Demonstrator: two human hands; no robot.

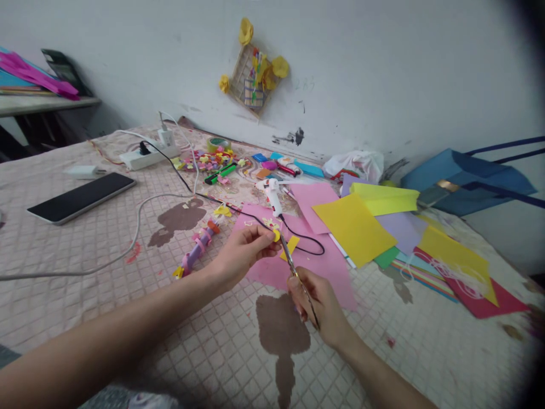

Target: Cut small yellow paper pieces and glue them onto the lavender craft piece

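Note:
My left hand (255, 247) pinches a small round yellow piece (276, 234) between thumb and fingertips. In my right hand (317, 301) is a slim, shiny metal tweezers-like tool (288, 255), its tip touching or very close to the yellow piece. Just behind the tool a yellow strip (291, 247) lies on a pink sheet (336, 281). A white glue gun (272, 196) rests beyond my hands, its black cord curving over the sheet. Left of my left hand lies a purple stick-like piece (196, 250) with pink, orange and yellow decorations.
Coloured sheets (355, 227) spread to the right, near a blue bag (460, 176). A phone-like dark slab (83, 196), a power strip (149, 156) and a grey cable (137, 227) occupy the left. Small coloured pieces (208, 160), tape (218, 144) and a green cutter (220, 174) lie behind.

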